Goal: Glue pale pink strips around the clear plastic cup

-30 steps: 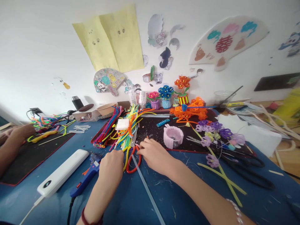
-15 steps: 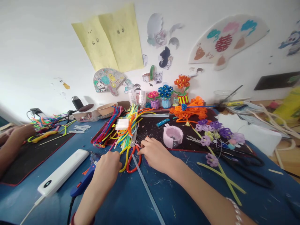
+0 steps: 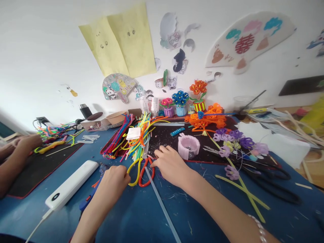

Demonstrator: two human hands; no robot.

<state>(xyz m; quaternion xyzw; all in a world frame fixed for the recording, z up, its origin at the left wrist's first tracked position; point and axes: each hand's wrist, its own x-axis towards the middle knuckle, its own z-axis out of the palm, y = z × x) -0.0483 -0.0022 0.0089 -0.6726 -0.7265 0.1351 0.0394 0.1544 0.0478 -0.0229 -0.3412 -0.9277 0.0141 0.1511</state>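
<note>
My left hand point(image 3: 115, 178) is closed in a fist beside the yellow handle loop of a pair of scissors point(image 3: 146, 151); what it grips, if anything, is hidden. Across from it, my right hand point(image 3: 170, 164) is at the red loop, its fingers curled and thumb drawn in; whatever is between them is too small to make out. The scissors' blades point away under a pile of coloured pipe cleaners point(image 3: 141, 135). A translucent glue stick point(image 3: 162, 206) lies from the red loop toward me. A blue glue gun point(image 3: 89, 199) lies partly under my left forearm.
A white power bank point(image 3: 72, 185) with a cable lies at left. Right of my hand stand a pale purple fuzzy ring point(image 3: 188, 146) and purple pipe-cleaner flowers point(image 3: 234, 138), with black-handled scissors point(image 3: 268, 179) beside them. Another person's hand point(image 3: 26, 143) is at far left.
The view has shifted slightly, moving everything a little to the right. My left hand sits slightly lower against the yellow loop, while my right hand has barely moved.
</note>
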